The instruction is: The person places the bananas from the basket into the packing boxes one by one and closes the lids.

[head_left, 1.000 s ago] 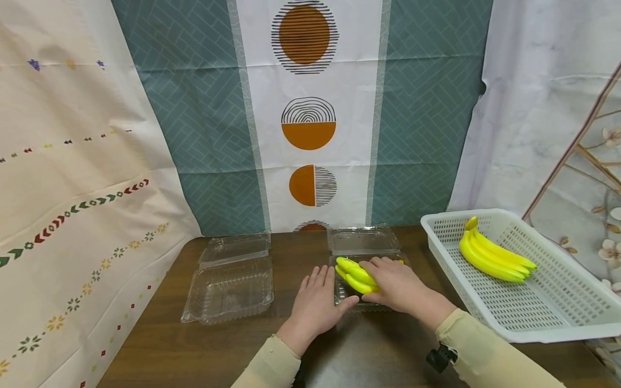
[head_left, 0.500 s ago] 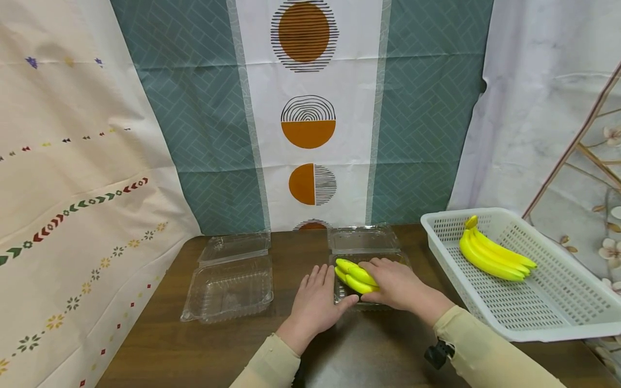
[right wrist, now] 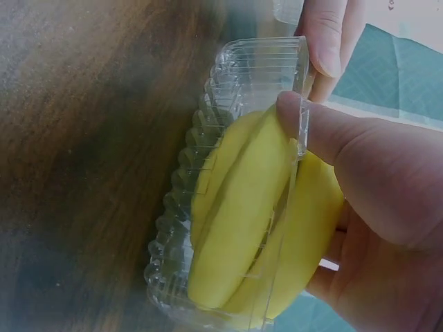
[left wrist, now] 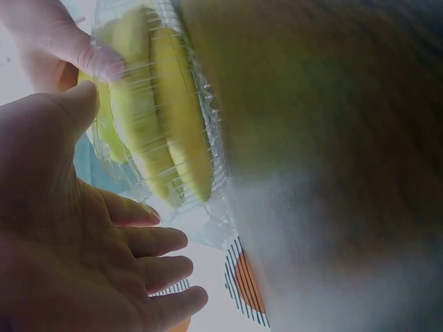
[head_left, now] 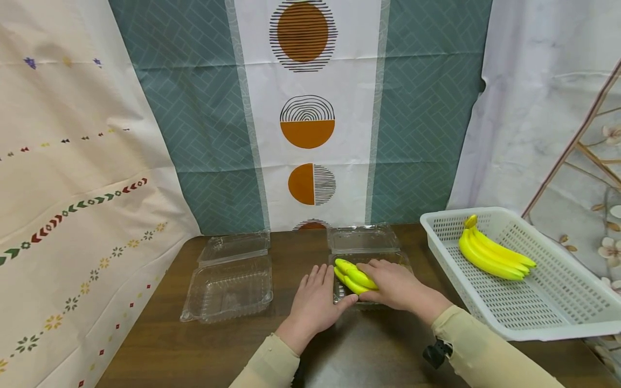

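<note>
The right hand [head_left: 395, 284] is gripping bananas [head_left: 359, 277] jutting left from its fingers; the straight-fingered left hand [head_left: 313, 303] is flanking them.

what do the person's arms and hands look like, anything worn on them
The left hand and right hand are ungloved. The plain beige cloth left sleeve and matching right sleeve end near the wrists. A small black object sits by the right cuff; something dark beside the left one is mostly hidden.
</note>
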`<action>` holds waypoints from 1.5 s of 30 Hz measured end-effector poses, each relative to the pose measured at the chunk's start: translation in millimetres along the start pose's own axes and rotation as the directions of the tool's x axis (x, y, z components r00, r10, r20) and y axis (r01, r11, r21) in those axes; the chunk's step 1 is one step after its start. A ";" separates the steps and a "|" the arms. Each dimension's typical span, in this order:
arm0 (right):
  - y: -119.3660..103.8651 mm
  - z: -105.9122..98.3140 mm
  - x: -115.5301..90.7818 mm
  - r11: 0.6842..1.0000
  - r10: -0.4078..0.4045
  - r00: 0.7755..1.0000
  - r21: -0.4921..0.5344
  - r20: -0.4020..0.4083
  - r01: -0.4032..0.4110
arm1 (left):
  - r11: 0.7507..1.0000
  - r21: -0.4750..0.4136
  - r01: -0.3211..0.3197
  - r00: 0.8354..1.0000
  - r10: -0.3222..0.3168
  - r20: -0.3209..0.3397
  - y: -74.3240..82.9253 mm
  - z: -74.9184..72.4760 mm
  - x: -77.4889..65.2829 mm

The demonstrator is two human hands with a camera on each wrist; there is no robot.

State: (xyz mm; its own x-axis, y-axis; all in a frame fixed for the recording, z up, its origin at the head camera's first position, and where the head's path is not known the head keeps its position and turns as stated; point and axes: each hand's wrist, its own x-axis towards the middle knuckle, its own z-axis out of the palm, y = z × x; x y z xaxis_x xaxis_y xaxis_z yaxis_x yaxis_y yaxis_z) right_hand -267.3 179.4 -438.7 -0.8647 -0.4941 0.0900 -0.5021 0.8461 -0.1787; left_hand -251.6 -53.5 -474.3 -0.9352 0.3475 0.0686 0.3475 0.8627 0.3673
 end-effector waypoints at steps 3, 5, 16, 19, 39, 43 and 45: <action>-0.4 0.6 0.1 1.000 0.006 1.000 0.003 0.003 -0.007 | 1.000 0.004 0.001 1.000 -0.001 -0.004 -0.4 0.7 0.2; -0.6 0.6 0.5 1.000 0.015 1.000 0.002 0.003 -0.015 | 1.000 0.010 0.001 1.000 -0.001 -0.008 -0.7 0.9 0.5; -1.7 0.0 -1.8 1.000 -0.020 1.000 0.022 -0.007 0.020 | 1.000 0.011 0.006 1.000 -0.006 -0.004 -1.0 0.8 1.2; 0.7 -0.2 -6.4 0.999 -0.023 1.000 0.029 -0.017 0.024 | 1.000 0.012 0.006 1.000 -0.006 0.001 -0.8 0.7 0.6; 9.2 4.5 -16.1 0.999 -0.017 0.998 0.044 -0.059 0.020 | 1.000 0.010 -0.002 1.000 0.002 -0.007 -0.5 0.6 1.4; 11.1 6.2 -17.6 0.998 -0.002 0.998 0.060 -0.060 0.005 | 1.000 0.009 -0.002 1.000 0.002 -0.007 -0.2 0.6 1.3; 12.6 6.8 -18.8 0.997 0.012 0.998 0.076 -0.062 -0.007 | 1.000 0.009 0.000 1.000 0.000 -0.005 -0.2 0.3 1.4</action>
State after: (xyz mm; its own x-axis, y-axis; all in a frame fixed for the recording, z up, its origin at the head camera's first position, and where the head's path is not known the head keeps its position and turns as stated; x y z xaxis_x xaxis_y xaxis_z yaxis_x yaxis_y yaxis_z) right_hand -257.3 198.0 -449.4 -0.8696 -0.4710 0.1482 -0.4937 0.8319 -0.2534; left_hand -253.0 -53.2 -474.5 -0.9355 0.3458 0.0729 0.3482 0.8661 0.3587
